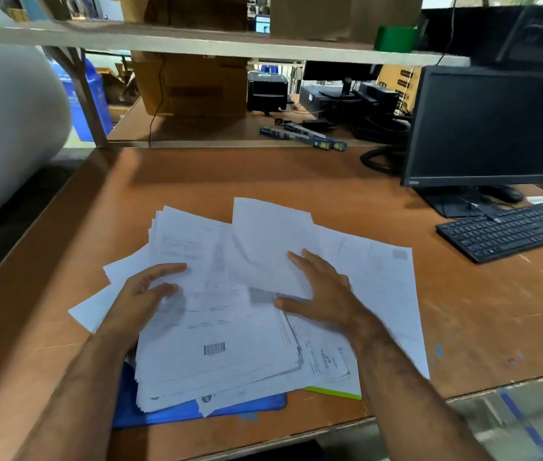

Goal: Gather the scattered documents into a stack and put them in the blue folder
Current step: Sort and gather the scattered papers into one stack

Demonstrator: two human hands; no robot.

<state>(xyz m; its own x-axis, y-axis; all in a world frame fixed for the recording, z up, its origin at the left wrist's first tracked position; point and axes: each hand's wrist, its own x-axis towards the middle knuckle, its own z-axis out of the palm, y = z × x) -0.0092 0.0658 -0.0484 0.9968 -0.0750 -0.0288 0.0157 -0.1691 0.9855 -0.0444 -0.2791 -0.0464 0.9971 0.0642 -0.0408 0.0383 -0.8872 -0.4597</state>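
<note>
A loose pile of white documents [216, 327] lies fanned out on the brown table [330, 181], several sheets sticking out to the left and right. Under the pile's near edge lies the blue folder [177, 412], mostly covered. My left hand [140, 294] grips the left side of the thicker bundle, thumb on top. My right hand [323, 291] lies flat with spread fingers on the sheets at the right, holding a raised sheet [270, 234] between thumb and fingers. A sheet with a green edge [333, 391] pokes out under the pile.
A black monitor [489, 128] and black keyboard [509, 229] stand at the right, a mouse [509, 194] behind. A shelf board [197, 41] runs overhead at the back with cardboard boxes [190, 84], a printer [267, 91] and cables. A large white roll [7, 121] is at left.
</note>
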